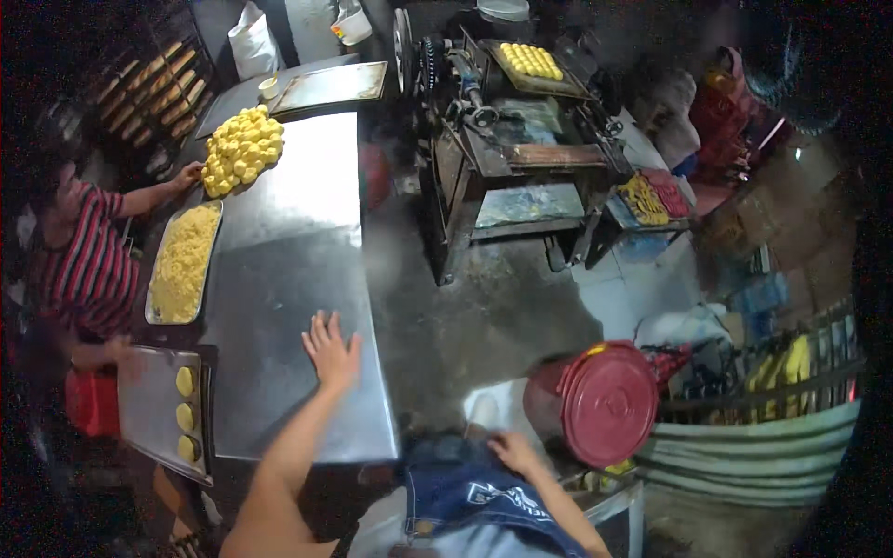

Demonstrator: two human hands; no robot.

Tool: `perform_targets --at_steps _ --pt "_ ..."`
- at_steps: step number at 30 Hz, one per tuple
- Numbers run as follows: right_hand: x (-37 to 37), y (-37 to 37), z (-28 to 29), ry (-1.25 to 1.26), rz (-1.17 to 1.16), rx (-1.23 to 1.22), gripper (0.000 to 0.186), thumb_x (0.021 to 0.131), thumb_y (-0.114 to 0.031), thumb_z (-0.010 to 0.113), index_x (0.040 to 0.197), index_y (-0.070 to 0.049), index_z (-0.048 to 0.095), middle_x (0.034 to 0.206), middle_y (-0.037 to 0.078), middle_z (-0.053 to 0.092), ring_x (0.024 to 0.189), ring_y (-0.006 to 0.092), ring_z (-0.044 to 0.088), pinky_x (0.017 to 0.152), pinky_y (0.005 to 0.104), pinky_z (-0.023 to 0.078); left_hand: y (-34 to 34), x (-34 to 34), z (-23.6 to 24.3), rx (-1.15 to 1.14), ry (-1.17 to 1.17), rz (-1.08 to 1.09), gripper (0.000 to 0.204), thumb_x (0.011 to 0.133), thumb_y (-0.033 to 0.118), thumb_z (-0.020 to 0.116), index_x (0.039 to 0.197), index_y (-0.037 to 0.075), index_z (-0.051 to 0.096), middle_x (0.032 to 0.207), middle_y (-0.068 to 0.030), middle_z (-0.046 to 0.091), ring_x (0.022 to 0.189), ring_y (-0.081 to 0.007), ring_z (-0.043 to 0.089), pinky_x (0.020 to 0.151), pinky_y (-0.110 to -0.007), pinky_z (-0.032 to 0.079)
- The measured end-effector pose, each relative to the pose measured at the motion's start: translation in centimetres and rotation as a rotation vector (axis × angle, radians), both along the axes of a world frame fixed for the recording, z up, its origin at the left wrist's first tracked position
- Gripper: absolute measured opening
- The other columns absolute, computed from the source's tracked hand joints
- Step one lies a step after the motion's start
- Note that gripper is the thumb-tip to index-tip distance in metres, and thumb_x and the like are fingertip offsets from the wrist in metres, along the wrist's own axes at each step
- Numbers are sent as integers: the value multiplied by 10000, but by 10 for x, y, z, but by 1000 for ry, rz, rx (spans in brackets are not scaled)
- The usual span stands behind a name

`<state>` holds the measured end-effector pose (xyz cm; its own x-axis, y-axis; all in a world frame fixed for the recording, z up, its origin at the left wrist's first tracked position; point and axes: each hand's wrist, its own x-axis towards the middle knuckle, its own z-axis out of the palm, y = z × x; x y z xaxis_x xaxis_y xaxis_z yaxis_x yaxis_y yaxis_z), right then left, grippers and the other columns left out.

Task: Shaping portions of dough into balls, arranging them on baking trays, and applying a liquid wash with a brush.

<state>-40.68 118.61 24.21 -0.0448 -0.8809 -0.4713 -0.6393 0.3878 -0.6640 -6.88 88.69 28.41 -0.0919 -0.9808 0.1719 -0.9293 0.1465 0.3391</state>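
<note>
The person's left grip rests on the metal surface, fingers apart, with the metal directly under it. A tray with three yellow rounds lies left of it, well apart. The right grip is at the blue apron, fingers bent; whether they clamp anything cannot be told.

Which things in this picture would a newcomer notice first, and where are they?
Probably the bright heap of yellow balls toward the far end of the metal table, with a tray of yellow crumbs just nearer. Then perhaps the lidded red bin at lower right, and the wearer's left hand, spread over the table.
</note>
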Motion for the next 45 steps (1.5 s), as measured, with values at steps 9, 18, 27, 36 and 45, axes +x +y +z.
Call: perform_targets --at_steps 9,18,27,36,45 --pt "-142 -82 -10 31 -27 -111 298 929 -290 682 1129 -76 739 998 205 737 864 352 721 796 445 548 -6 -15 9 15 -74 93 663 952 391 611 1486 38 435 1575 -194 370 1520 -362 250 1247 -571 111" --pt "-118 -249 12 -98 271 -63 321 955 -330 669 1138 -69 705 1079 168 739 990 310 716 879 430 543 -16 -18 10 -6 -58 85 653 902 359 642 1449 51 462 1546 -196 399 1497 -384 286 1241 -574 145" --pt "-101 -453 1 -98 367 -105 323 957 -288 698 1151 -33 739 1034 166 753 915 249 727 807 356 560 -14 -7 2 28 -76 124 688 822 413 714 1399 107 499 1516 -196 422 1448 -408 355 1201 -635 208" --pt "-5 -650 31 -224 512 -259 424 1006 -437 605 1052 -25 689 873 204 697 810 370 688 715 437 520 -14 -7 5 163 -67 186 671 835 412 682 1420 151 484 1519 -156 422 1463 -400 337 1188 -645 224" --pt "34 -762 57 -291 788 -357 461 1053 -435 514 938 0 610 798 219 618 751 402 617 684 456 480 -33 -17 31 239 -135 215 656 823 361 737 1386 127 495 1491 -163 448 1454 -387 352 1200 -598 263"
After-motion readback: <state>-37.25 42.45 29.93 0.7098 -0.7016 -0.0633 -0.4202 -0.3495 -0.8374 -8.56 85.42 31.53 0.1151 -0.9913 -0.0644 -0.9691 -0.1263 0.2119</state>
